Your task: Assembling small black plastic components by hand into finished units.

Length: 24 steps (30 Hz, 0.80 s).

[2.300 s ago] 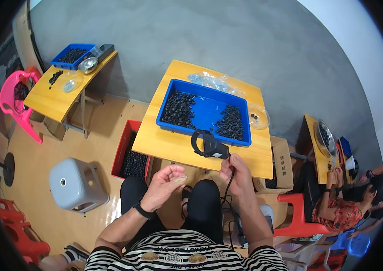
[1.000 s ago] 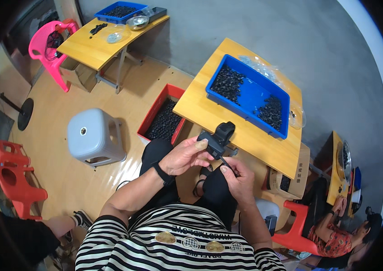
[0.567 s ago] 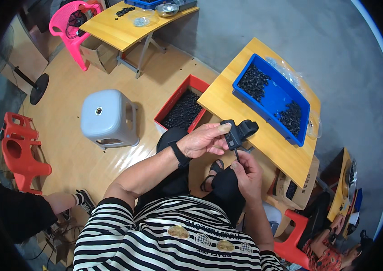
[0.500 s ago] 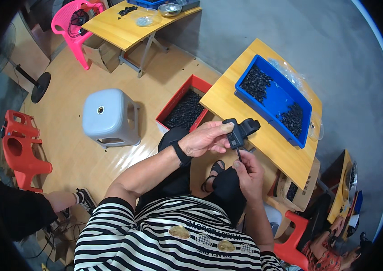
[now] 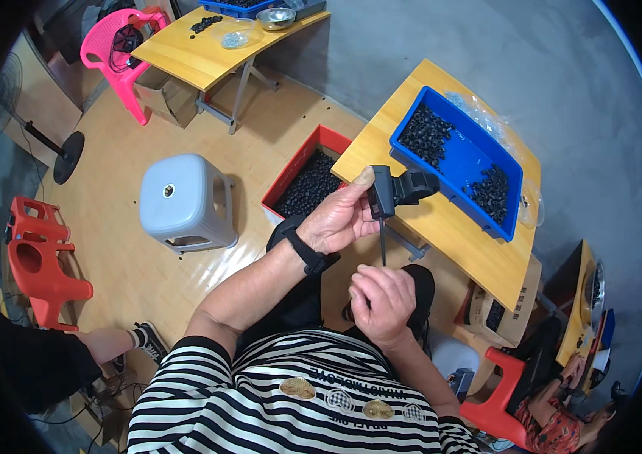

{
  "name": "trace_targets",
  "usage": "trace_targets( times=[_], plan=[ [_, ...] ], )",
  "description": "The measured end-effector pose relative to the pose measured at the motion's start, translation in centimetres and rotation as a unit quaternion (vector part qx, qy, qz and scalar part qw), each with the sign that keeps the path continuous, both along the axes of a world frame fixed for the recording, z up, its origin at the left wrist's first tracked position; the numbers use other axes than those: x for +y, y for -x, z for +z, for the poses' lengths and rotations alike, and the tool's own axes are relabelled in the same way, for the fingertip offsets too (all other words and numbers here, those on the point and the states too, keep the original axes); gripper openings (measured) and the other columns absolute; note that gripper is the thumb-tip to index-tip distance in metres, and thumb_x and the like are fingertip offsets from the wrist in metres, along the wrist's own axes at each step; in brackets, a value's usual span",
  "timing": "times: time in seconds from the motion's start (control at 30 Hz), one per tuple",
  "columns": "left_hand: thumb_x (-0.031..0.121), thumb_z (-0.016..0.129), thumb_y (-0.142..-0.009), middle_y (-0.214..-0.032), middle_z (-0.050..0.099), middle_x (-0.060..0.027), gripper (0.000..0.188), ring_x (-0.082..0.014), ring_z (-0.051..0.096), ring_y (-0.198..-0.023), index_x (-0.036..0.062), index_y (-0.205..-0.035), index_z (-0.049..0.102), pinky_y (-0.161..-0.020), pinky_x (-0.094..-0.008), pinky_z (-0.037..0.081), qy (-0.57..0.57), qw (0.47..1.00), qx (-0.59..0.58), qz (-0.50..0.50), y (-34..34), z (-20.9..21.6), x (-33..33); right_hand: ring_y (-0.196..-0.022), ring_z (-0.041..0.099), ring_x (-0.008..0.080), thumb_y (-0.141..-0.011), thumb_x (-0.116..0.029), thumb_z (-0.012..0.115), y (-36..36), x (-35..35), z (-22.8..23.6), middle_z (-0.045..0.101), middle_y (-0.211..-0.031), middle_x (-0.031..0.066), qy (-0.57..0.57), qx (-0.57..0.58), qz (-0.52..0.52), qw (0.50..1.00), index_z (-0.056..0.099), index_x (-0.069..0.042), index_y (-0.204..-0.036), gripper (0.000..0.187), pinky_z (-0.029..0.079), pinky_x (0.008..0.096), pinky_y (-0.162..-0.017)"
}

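My left hand (image 5: 344, 216) is closed on a black plastic part with a ring-shaped clamp (image 5: 400, 188), thumb on its upper edge. It is held up just in front of the near edge of the wooden table. From its underside a thin, straight black rod or cable (image 5: 383, 244) runs down to my right hand (image 5: 385, 303). That hand is closed in a fist at the lower end; I cannot tell which of the two it is. Beyond the part, a blue tray (image 5: 461, 181) with heaps of small black pieces stands on the wooden table (image 5: 480, 261).
A red crate (image 5: 279, 178) of black pieces sits on the floor left of the table. A grey stool (image 5: 185, 189) stands farther left. Clear plastic bags (image 5: 480, 113) lie behind the tray. A cardboard box (image 5: 518, 303) is below the table. Another person (image 5: 556, 408) sits at the lower right.
My left hand has raised and turned the black part, so its clamp points right. My right hand has moved down and left, and its fingers have curled into a fist.
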<state>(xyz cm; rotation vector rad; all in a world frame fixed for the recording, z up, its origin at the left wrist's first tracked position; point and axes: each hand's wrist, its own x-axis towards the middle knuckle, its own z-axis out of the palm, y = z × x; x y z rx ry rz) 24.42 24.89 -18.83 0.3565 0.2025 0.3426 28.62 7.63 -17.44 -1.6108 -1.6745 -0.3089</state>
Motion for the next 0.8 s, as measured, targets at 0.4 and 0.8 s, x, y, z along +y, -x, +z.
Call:
trace_targets(
  times=[0.4, 0.8],
  plan=[
    [0.035, 0.056, -0.09, -0.095, 0.063, -0.0013, 0.036, -0.0069, 0.06, -0.078, 0.0072, -0.113, 0.055, -0.06, -0.0182, 0.052, -0.132, 0.983, 0.085, 0.099, -1.4, 1.6, -1.3, -0.092, 0.06, 0.0172, -0.069, -0.005, 0.075, 2.0, 1.2, -6.3, 0.057, -0.11, 0.0141, 0.178, 0.535, 0.031, 0.825, 0.045, -0.001, -0.122, 0.061, 0.051, 0.0307, -0.076],
    [0.014, 0.08, -0.063, -0.1, 0.054, -0.0085, 0.058, -0.0165, 0.06, -0.084, 0.005, -0.112, 0.051, -0.064, -0.0257, 0.05, -0.621, 0.738, 0.039, 0.26, -1.0, 4.8, -7.6, -0.103, 0.054, 0.0215, -0.081, -0.007, 0.066, 2.2, 3.6, -7.0, 0.034, -0.137, 0.0163, 0.073, 0.614, 0.204, 0.759, 0.014, -0.015, -0.144, 0.082, 0.053, 0.0288, -0.077]
  ],
)
